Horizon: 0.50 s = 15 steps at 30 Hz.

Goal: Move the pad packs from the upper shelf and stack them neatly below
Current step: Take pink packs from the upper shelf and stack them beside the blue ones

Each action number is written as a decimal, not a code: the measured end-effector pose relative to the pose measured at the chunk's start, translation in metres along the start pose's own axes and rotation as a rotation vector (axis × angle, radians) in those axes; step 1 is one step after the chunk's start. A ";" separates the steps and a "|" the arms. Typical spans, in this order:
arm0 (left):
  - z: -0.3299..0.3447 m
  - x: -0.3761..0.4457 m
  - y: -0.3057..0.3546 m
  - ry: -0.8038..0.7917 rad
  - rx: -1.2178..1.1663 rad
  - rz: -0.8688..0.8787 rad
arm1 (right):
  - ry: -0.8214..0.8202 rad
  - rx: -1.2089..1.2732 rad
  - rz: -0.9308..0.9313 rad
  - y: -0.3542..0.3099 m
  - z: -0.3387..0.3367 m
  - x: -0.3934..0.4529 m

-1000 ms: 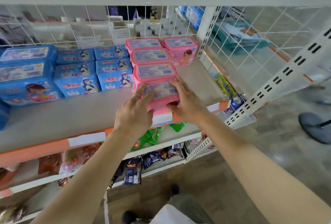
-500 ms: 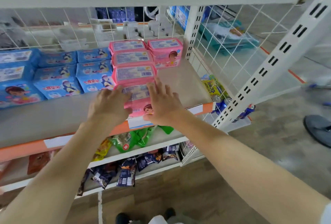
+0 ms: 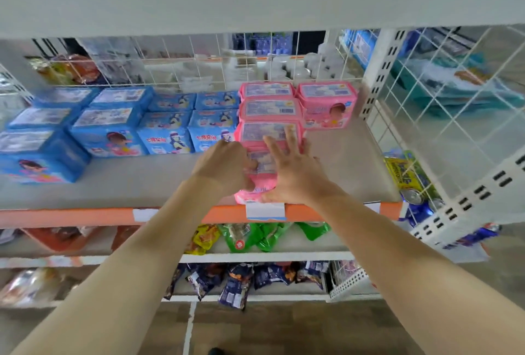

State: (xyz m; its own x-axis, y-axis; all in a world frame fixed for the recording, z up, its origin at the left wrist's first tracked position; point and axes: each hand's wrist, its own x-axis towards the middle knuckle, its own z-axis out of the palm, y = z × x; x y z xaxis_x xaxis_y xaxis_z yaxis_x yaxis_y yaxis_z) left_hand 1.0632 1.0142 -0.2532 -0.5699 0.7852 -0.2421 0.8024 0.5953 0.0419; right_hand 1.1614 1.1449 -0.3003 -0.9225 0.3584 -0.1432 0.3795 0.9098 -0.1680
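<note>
head cam | faces forward-down; close to shelf [image 3: 85,192]; edges perhaps warped

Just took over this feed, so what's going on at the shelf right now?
A person is setting a pink pack at the front of the pink row on the middle shelf. The left hand grips its left side with curled fingers; the right hand presses flat on its top and right side. Three more pink packs line up behind it, with a fifth beside the rear one. Blue packs fill the shelf's left.
</note>
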 end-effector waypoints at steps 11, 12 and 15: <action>-0.027 0.011 0.023 -0.072 0.073 -0.072 | -0.017 0.010 0.008 0.001 -0.001 0.000; -0.027 0.011 0.023 -0.071 0.081 -0.074 | -0.015 0.004 0.007 0.001 -0.001 0.000; -0.024 0.011 0.019 -0.047 0.073 -0.070 | -0.003 -0.008 -0.004 0.002 0.000 0.002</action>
State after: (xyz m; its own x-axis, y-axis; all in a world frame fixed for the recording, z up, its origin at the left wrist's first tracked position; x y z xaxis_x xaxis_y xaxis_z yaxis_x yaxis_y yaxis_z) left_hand 1.0682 1.0382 -0.2320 -0.6173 0.7326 -0.2869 0.7728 0.6329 -0.0465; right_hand 1.1601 1.1476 -0.3009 -0.9238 0.3542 -0.1456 0.3754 0.9128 -0.1610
